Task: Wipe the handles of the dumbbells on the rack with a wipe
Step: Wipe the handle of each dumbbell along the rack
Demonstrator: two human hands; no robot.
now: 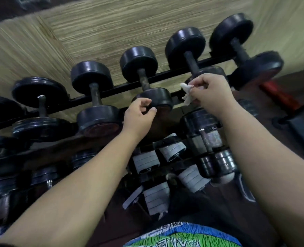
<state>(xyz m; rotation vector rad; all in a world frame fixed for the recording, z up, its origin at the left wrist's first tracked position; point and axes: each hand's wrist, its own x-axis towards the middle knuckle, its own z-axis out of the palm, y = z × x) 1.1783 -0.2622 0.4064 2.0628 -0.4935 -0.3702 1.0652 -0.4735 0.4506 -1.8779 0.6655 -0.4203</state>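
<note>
The right hand (210, 93) pinches a crumpled white wipe (186, 94) in its fingers, just before the near head of a black dumbbell (192, 63) on the rack (112, 90). To its left, the left hand (138, 116) curls its fingers loosely, a narrow gap to the thumb and nothing held, at the neighbouring dumbbell (153, 97).

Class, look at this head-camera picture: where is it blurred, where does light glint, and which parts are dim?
Head view: motion blur smears the wood-grain wall and the rightmost dumbbell; highlights glint on the glossy dumbbell at left; the right hand pinching the wipe is fairly sharp; the lower dumbbells are dim.
</note>
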